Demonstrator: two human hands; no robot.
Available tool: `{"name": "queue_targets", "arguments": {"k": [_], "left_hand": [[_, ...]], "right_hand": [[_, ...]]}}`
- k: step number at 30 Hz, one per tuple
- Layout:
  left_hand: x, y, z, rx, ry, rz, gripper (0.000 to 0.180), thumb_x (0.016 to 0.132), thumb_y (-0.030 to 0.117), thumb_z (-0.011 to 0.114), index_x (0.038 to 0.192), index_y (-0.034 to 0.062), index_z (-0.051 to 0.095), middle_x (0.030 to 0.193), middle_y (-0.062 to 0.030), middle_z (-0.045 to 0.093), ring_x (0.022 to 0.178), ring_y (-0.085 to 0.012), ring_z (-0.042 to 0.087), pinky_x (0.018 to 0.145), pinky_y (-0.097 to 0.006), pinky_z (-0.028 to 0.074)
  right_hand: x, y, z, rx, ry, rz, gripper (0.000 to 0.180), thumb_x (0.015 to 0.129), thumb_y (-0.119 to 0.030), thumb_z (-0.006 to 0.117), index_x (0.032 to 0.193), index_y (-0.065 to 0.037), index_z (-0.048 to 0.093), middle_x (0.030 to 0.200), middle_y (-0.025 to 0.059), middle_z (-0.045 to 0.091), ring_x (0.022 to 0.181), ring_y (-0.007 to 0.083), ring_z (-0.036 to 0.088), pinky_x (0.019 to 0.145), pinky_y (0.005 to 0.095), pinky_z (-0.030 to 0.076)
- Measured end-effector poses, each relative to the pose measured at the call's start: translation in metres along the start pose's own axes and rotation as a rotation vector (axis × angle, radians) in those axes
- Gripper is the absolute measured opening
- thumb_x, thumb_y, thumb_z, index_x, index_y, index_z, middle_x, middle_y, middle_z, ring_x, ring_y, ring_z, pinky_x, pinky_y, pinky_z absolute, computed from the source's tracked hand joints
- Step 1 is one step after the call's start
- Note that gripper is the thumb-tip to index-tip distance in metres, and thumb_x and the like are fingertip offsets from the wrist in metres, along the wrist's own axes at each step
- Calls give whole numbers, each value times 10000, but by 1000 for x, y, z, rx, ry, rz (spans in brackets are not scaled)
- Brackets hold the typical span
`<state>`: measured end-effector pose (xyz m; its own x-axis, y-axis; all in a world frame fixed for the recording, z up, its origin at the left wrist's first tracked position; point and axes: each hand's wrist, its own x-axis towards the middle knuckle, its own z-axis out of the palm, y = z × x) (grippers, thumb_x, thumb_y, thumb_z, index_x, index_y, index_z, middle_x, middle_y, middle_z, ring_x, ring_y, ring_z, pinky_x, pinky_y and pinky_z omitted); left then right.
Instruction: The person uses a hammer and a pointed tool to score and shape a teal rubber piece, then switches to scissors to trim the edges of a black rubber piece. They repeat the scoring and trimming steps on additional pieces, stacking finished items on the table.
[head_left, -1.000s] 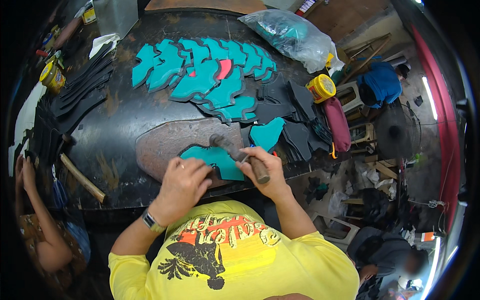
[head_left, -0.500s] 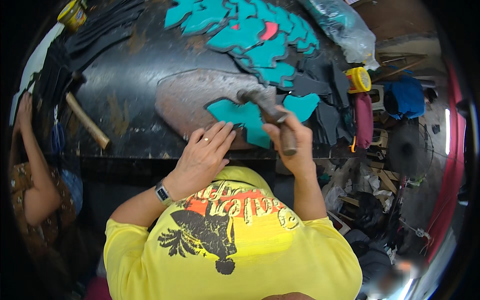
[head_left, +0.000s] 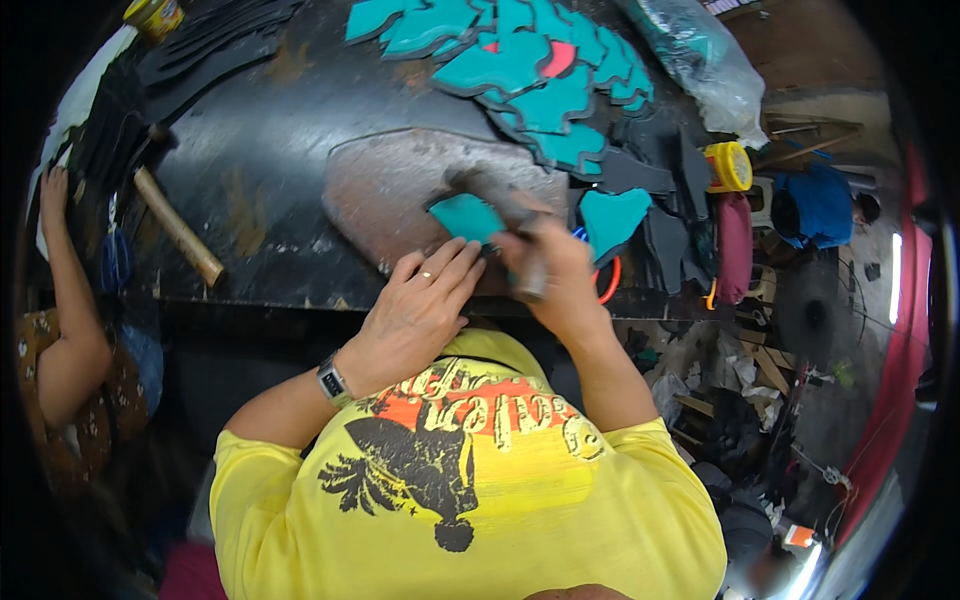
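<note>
hammer (head_left: 505, 215) gripped in right hand (head_left: 555, 275), head over teal piece (head_left: 468, 217); left hand (head_left: 420, 305) fingers flat, pinning piece on metal slab (head_left: 400, 195).

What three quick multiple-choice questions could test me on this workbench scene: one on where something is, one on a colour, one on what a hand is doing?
1. Where does the spare wooden-handled hammer lie?
A. On the dark bench, to the person's left
B. On the yellow shirt
C. Inside the plastic bag

2. What colour is the cut piece under the hands?
A. White
B. Teal
C. Orange

3. What is the right hand doing?
A. Hanging at the person's side
B. Resting flat on the bench
C. Gripping a hammer whose head is over the piece

Answers:
1 A, it lies alone on the bench, left of the grey slab.
2 B, it matches the teal pile farther back.
3 C, the fingers wrap the handle, while the left hand presses its fingers on the piece.
</note>
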<state>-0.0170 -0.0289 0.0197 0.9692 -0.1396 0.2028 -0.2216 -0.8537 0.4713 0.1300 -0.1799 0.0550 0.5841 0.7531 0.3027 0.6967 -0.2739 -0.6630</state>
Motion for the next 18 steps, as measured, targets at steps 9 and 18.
{"name": "queue_targets", "arguments": {"k": [9, 18], "left_hand": [[3, -2, 1, -74, 20, 2, 673, 767, 147, 819, 1366, -24, 564, 1399, -178, 550, 1363, -349, 482, 1066, -477, 394], [6, 2, 0, -50, 47, 20, 664, 768, 162, 817, 1353, -31, 569, 1402, -173, 546, 1364, -333, 474, 1065, -460, 399]], "right_hand": [[4, -13, -2, 43, -152, 57, 489, 926, -125, 719, 1394, -122, 577, 998, 212, 712, 899, 412, 706, 697, 468, 558], [5, -5, 1, 23, -66, 24, 408, 936, -134, 710, 1328, -103, 603, 970, 235, 704, 888, 412, 708, 694, 466, 547]]}}
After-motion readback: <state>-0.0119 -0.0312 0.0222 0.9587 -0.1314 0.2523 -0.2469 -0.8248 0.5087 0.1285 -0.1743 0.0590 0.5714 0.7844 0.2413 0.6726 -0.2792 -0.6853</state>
